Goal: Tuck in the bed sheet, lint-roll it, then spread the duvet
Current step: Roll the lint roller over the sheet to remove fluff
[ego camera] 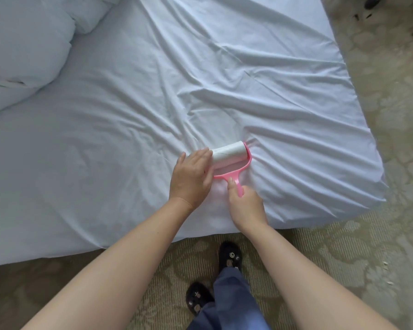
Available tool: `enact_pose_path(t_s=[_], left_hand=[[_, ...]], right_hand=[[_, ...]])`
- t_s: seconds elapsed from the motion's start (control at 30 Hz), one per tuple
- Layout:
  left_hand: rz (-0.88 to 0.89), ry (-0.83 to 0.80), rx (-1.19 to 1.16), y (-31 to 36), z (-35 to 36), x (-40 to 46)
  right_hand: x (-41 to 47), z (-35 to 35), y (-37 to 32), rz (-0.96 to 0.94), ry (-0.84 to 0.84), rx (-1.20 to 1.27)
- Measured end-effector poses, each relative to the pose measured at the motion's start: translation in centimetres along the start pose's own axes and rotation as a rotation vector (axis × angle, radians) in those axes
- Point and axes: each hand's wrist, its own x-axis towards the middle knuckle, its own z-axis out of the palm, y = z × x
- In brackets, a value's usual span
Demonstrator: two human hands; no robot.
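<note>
Near the foot corner of a bed (pixel 358 191), a pink-framed lint roller (pixel 229 160) lying on a wrinkled white bed sheet (pixel 134 120), its white paper drum pointing across the creases and its handle angled back toward the bed's near edge. Right hand (pixel 247 204) closed around the end of the pink handle, thumb laid along the top of it, remaining fingers curled under and out of sight. Left hand (pixel 191 177) flat and palm-down at the drum's left end, fingers held together and resting over the roll and the left arm of the frame, thumb spread out to the side on the sheet. Both bare forearms reaching in from the bottom of the frame. Sheet fanned with long folds running from the roller toward the corner, hanging over the mattress side at right and along the near edge. Bunched white duvet (pixel 26 51) heaped at the upper left of the bed, well apart from the roller. Below the bed edge, patterned beige carpet (pixel 377 246), blue trouser legs (pixel 227 303) and two dark clogs (pixel 229 256) dotted with small charms. Dark, blurred objects at the top right corner, too indistinct to identify.
</note>
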Motion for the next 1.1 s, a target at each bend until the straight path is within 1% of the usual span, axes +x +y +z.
enact_pose_path(t_s=[0.17,0.33,0.5,0.6,0.73,0.87,0.93,1.1], left_hand=[[-0.034,0.04,-0.114,0.7,0.1,-1.9],[-0.05,0.102,-0.149,1.5,0.1,-4.0],[-0.14,0.128,-0.203,2.6,0.2,-5.6],[-0.213,0.093,-0.186,3.1,0.1,-6.0],[-0.384,0.008,-0.076,3.2,-0.5,-5.3],[-0.379,-0.04,0.025,2.2,-0.8,-4.3],[-0.386,-0.015,0.034,1.6,-0.7,-3.9],[-0.406,0.092,-0.026,0.5,0.1,-2.7]], right_hand=[[-1.7,0.0,1.2,0.006,0.017,-0.005],[-3.8,0.1,3.0,0.034,0.021,-0.023],[-5.6,0.1,3.7,0.052,0.03,-0.044],[-6.2,0.1,3.9,0.06,0.035,-0.064],[-6.1,0.2,4.0,0.073,0.026,-0.064],[-5.4,0.3,3.9,0.086,0.013,-0.068],[-4.7,0.4,3.4,0.083,0.008,-0.056],[-2.1,0.3,1.0,0.077,0.01,-0.044]])
